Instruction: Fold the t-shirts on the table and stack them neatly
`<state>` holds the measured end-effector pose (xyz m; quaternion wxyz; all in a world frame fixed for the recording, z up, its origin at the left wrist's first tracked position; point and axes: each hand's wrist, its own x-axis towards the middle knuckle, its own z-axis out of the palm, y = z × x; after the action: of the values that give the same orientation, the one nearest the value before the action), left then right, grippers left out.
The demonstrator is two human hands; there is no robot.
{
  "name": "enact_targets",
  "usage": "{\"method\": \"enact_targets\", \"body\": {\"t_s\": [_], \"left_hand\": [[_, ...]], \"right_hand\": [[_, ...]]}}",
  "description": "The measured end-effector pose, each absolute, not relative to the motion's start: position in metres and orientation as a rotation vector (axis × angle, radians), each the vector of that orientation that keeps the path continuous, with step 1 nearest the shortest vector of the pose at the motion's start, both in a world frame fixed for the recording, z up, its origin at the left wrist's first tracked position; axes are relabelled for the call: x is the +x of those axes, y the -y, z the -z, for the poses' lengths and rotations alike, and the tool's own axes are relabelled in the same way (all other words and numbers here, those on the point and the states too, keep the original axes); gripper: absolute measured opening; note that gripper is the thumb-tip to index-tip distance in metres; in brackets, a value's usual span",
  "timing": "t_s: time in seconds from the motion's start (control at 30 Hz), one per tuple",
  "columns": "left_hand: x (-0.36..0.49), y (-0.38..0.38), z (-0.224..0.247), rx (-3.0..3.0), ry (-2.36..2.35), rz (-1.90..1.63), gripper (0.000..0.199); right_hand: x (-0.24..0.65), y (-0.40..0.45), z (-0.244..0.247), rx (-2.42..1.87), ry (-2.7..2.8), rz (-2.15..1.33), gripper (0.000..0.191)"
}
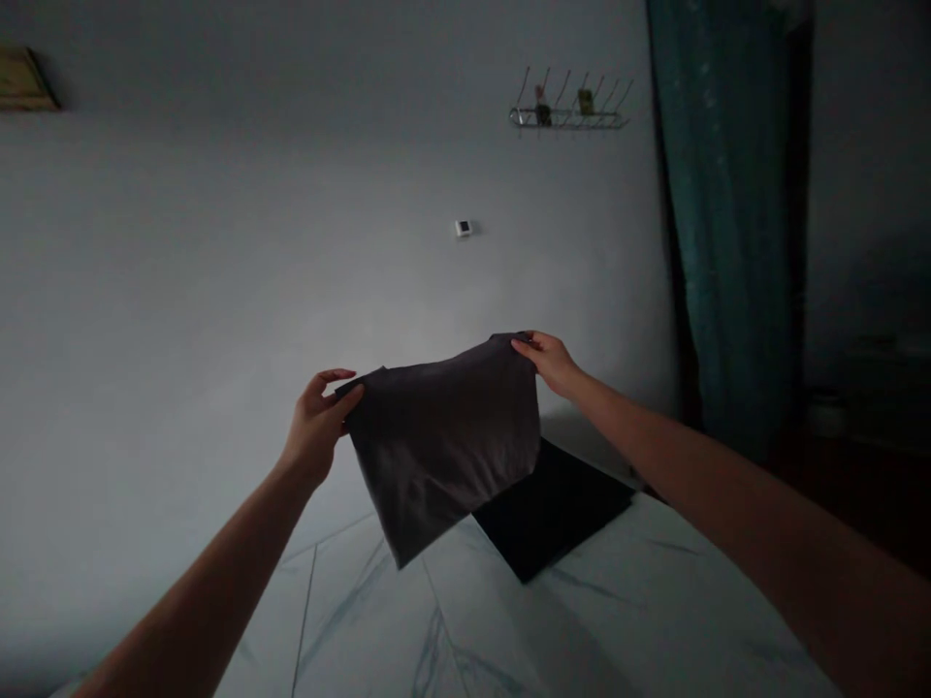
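Note:
A dark grey piece of cloth (451, 427) hangs stretched between my two hands, above a marble-patterned surface. My left hand (318, 422) pinches its upper left corner, thumb on the near side. At the upper right corner, my right hand (547, 359) grips the cloth between thumb and fingers. The lower edge hangs free, with its left corner lowest, and a few soft creases run across it. Behind and below the cloth lies a flat black item (557, 509), partly hidden by it; its kind is unclear in the dim light.
The white surface (356, 611) with grey veins meets a pale wall (218, 242). A small white device (464, 228) and a wire hook rack (571, 118) are on the wall. A teal curtain (727, 242) hangs at the right, and a framed item (25, 79) is at upper left.

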<state>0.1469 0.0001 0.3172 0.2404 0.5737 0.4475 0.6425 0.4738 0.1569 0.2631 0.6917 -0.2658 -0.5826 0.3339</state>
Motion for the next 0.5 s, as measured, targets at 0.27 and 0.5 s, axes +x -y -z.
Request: {"method": "enact_targets", "body": {"t_s": [0.27,0.5], "left_hand": [[0.218,-0.082,-0.262,1.403,-1.238,-1.629,0.057],[0.221,-0.225,-0.105,1.13,-1.405,-1.419,0.049]], "right_hand": [[0.559,-0.236,-0.235,-0.794,1.416,-0.535,0.03],[0.534,-0.357,-0.087,-1.218,1.596,-0.371,0.017]]}}
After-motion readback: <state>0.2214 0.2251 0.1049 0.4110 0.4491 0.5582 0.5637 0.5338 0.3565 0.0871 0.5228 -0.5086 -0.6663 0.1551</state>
